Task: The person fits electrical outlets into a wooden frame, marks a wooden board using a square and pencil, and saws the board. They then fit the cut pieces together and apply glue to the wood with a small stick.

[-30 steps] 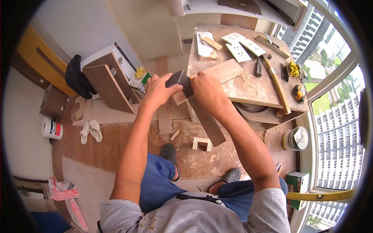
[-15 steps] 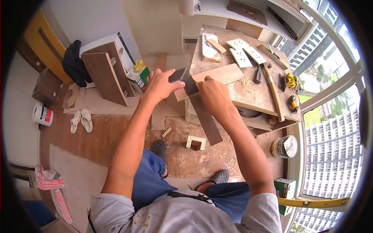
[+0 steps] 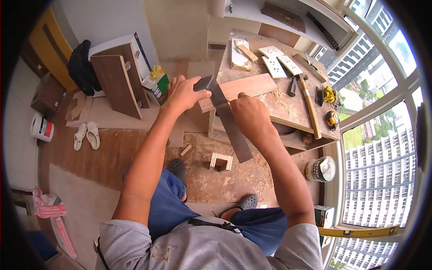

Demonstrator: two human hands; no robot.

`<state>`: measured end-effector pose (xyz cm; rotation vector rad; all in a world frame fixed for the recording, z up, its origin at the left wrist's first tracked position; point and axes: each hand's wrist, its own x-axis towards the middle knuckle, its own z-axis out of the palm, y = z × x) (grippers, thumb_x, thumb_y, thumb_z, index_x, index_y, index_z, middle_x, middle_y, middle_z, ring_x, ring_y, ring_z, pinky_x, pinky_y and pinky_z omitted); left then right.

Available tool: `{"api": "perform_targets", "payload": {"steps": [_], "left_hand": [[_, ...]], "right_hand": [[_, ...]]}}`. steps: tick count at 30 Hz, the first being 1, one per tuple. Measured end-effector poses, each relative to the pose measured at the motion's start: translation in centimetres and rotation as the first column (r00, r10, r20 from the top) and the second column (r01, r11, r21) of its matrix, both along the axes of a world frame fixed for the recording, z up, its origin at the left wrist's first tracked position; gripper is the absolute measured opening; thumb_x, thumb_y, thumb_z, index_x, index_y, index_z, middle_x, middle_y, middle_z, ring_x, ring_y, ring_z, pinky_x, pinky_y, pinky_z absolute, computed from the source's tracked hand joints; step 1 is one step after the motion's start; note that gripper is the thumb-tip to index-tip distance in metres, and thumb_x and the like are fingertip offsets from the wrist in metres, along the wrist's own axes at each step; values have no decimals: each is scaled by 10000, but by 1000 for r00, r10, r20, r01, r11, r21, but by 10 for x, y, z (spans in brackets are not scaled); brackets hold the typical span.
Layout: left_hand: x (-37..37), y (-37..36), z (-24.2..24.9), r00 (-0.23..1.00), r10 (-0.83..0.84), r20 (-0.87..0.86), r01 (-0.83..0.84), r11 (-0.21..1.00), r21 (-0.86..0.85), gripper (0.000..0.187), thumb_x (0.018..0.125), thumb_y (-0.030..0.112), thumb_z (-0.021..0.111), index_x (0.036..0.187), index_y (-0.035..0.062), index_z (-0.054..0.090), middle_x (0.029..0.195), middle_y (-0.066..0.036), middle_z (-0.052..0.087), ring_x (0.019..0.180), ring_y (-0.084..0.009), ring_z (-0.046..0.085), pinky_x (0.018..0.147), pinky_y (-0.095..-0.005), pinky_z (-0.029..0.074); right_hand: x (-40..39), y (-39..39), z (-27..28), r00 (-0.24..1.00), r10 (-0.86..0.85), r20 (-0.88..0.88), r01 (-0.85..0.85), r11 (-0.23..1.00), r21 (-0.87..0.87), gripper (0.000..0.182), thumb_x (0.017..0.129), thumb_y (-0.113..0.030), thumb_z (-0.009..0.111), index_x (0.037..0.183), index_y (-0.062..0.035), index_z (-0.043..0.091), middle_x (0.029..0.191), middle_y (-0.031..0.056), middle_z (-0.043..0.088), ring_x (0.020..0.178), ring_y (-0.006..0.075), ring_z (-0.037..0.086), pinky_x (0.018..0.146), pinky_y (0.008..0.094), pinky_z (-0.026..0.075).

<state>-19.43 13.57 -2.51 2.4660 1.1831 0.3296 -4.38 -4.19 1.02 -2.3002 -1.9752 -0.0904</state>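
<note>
A light wooden board (image 3: 254,86) lies on the workbench, its near end sticking out past the bench edge. Across it rests a dark try square (image 3: 232,132), its long blade slanting toward me beyond the board. My left hand (image 3: 181,95) is closed on the square's thick stock, with the thumb on top, at the board's near end. My right hand (image 3: 250,113) is pinched round a pencil (image 3: 230,102) beside the blade's right edge. Only a small orange bit of the pencil shows; the rest is hidden in the fingers.
On the workbench (image 3: 288,108) are a hammer (image 3: 310,105), a chisel (image 3: 293,85), white socket plates (image 3: 272,66), a tape measure (image 3: 332,119) and wood shavings. Below, a small U-shaped wooden block (image 3: 221,162) stands on the floor. A bucket (image 3: 321,169) is by the window.
My right hand has slid a short way toward me along the blade with the pencil. My left hand keeps its hold on the square. The whole view has shifted slightly.
</note>
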Motion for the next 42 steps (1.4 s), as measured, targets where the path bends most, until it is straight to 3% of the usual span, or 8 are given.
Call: {"api": "perform_targets", "payload": {"steps": [12,16,20,22,29,37,40,42], "left_hand": [[-2,14,-21,990,-56,131,43,994,103,753,742,645,778,1334,192,678,1169,-243,632,1190,-417,554,1019,-473,443],[0,15,-15,989,-56,138,43,994,96,726,713,626,799,1290,196,711,1155,-260,646,1146,-436,579,1018,-483,454],[4,15,-9,935,-67,348,-6,979,203,817,809,598,779,1420,89,592,1348,-281,552,1268,-438,515,1084,-480,405],[3,17,6,867,-66,493,-107,943,314,866,826,605,763,1456,56,536,1398,-280,515,1311,-433,485,1110,-476,386],[-17,-6,16,927,-161,338,128,985,118,1022,804,550,805,1529,-36,385,1521,-260,406,1427,-394,394,1188,-447,324],[-1,-31,8,973,-233,1,232,971,-60,1183,689,529,866,1546,-68,310,1587,-276,315,1471,-409,333,1194,-469,332],[7,-31,5,974,-225,-29,221,969,-110,1177,700,517,856,1550,-71,293,1564,-277,356,1449,-423,365,1185,-487,342],[12,-28,-3,976,-217,2,217,975,-52,1042,700,488,854,1464,-76,426,1434,-285,511,1348,-426,494,1126,-474,409]], "right_hand": [[16,-37,11,960,-139,-241,229,887,400,228,913,-167,645,1081,-22,699,958,262,686,869,447,677,748,516,549],[-6,-53,-22,752,-360,-552,334,930,-152,533,885,-485,726,954,43,728,800,248,707,728,345,696,705,461,539],[5,-50,-87,170,213,-962,275,927,254,292,1001,-290,672,981,-1,714,823,-15,681,661,94,570,622,295,480],[21,-68,-51,83,104,-991,457,880,130,265,1014,-312,654,1015,-51,699,809,-17,656,668,83,567,619,269,480],[220,-146,44,302,-186,-935,791,596,137,331,1014,-375,636,1001,-51,703,767,32,661,586,109,588,546,280,499],[339,-142,-11,99,-290,-952,850,522,-70,353,1009,-398,623,888,-70,666,677,29,596,496,161,530,466,338,440],[369,-135,-26,180,-476,-861,826,548,-130,386,1025,-394,593,868,-49,661,722,80,648,534,188,606,476,364,475],[378,-125,-26,403,-808,-430,857,498,-131,412,1020,-367,573,889,13,664,816,192,711,677,312,710,583,463,542]]}}
